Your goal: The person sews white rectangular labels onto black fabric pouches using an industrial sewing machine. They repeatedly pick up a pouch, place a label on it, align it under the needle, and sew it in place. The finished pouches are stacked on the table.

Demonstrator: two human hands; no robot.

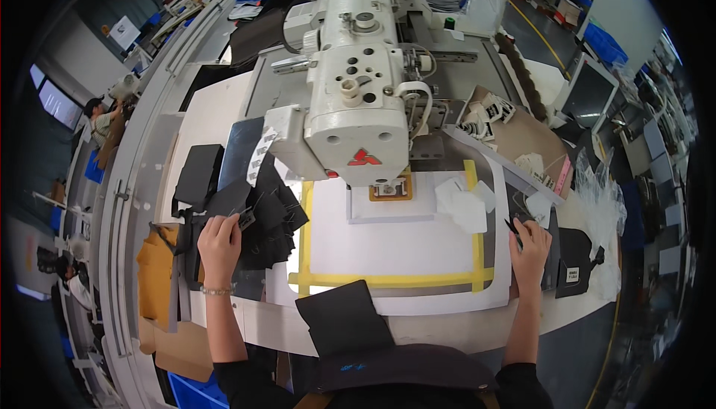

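Note:
My left hand, with a beaded bracelet at the wrist, is closed at the fingertips on the edge of a flat black piece bearing a small label. Beside and under it lies a loose pile of black pieces. Over at the right edge of the white work plate, my right hand is closed around a small dark pointed tool, its tip showing past the fingers; its exact kind is hidden. A white sewing machine stands between my hands, its yellow-edged clamp over the plate.
Yellow tape borders the plate. A black flat piece lies at the near table edge. White scraps are right of the clamp. Farther right are a black pouch-like piece and clear plastic. A yellow-brown box stands left.

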